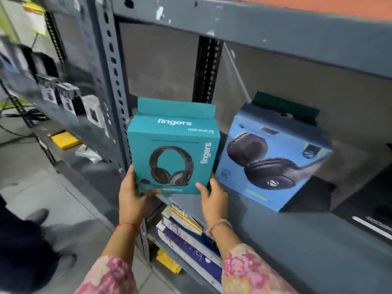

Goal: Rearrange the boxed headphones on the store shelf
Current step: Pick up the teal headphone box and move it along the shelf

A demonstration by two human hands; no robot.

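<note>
A teal headphone box (174, 145) marked "fingers" stands upright at the left end of the grey metal shelf (297, 234), close to the perforated upright post (112, 81). My left hand (132, 194) grips its lower left corner, and my right hand (214, 198) holds its lower right corner with the thumb on the front face. To its right stands a light blue headphone box (273, 160), turned at an angle, with a gap between the two boxes.
Stacked flat boxes (186, 232) fill the shelf below. Small black-and-white boxes (70, 100) line the neighbouring shelf on the left. A dark item (377, 200) sits at the far right. Another person's shoes (40, 217) are on the floor at left.
</note>
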